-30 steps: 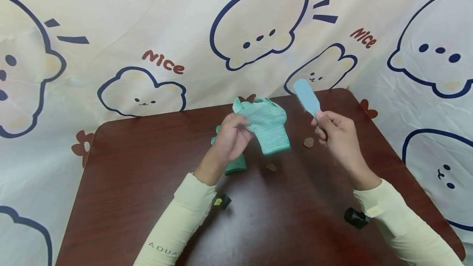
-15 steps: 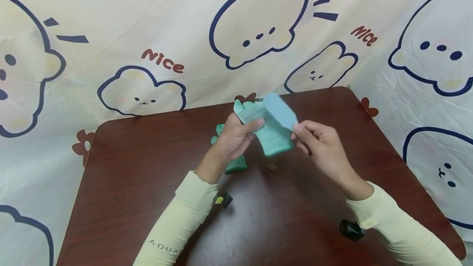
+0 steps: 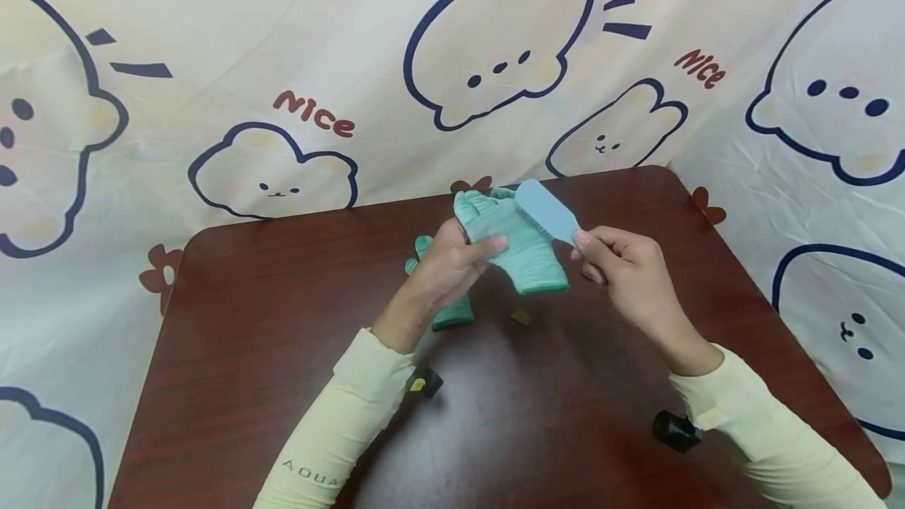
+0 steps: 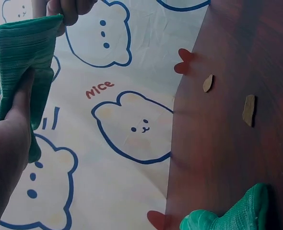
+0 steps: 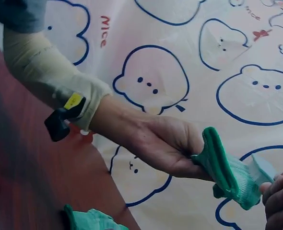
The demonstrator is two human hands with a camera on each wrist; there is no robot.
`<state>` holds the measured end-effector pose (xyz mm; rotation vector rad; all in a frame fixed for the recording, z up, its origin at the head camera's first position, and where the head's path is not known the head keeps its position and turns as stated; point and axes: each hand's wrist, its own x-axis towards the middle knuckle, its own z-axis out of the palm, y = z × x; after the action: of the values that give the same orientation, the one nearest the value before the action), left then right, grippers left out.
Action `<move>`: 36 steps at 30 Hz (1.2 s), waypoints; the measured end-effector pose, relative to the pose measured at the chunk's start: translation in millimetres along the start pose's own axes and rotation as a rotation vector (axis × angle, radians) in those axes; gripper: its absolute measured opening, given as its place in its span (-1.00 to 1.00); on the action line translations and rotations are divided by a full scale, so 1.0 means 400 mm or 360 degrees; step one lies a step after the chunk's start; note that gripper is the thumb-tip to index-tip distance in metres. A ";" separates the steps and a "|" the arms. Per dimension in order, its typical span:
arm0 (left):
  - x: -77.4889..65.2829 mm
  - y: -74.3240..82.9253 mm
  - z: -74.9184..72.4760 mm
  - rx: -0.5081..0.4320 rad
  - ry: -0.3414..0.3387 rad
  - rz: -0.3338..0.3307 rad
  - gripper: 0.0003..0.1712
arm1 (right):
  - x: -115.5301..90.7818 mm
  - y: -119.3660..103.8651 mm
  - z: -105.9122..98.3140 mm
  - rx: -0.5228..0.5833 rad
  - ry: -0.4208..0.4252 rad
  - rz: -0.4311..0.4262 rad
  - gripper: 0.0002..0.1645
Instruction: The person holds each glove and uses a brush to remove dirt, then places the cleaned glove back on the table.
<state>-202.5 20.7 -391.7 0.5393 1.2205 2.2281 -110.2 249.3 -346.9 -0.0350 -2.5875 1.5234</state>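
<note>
My left hand point(image 3: 452, 261) holds a green knitted glove point(image 3: 519, 246) above the table, thumb across its near side. In the left wrist view the glove point(image 4: 26, 48) hangs with its cuff at the top. My right hand point(image 3: 629, 265) grips the handle of a light-blue brush point(image 3: 547, 210), whose flat back faces up. The brush head lies over the glove's right side; its bristle side is hidden. A second green glove point(image 3: 452, 313) lies on the table, partly behind my left hand and wrist. The right wrist view shows the brush point(image 5: 262, 168) against the held glove point(image 5: 244, 184).
The dark brown table point(image 3: 283, 336) extends around both hands. Small brown flakes, like bits of dry leaf, lie on it, one flake point(image 3: 521, 317) below the held glove. A cartoon-printed cloth point(image 3: 382, 61) hangs behind and beside the table. Black wrist cameras hang under both sleeves.
My right hand has brought the brush left from beside the glove to over it, then shifted slightly right. The held glove has moved a little to the right; the left thumb now lies across it.
</note>
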 end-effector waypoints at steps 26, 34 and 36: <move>-0.012 0.008 -0.001 -0.0049 0.0000 0.0073 -0.38 | -0.019 -0.023 0.034 -0.0207 0.0028 -0.0241 -0.65; -0.027 0.023 -0.021 -0.0138 0.0078 0.0098 -0.38 | 0.022 0.003 -0.042 0.0170 0.0313 -0.0114 -0.58; -0.032 0.030 -0.030 -0.0150 0.0119 0.0132 -0.41 | 0.026 0.007 -0.062 0.0297 0.0338 -0.0100 -0.58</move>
<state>-202.7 -0.3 -388.6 0.4818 1.1421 2.3813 -117.3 273.2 -336.4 -0.0899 -2.2554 1.6345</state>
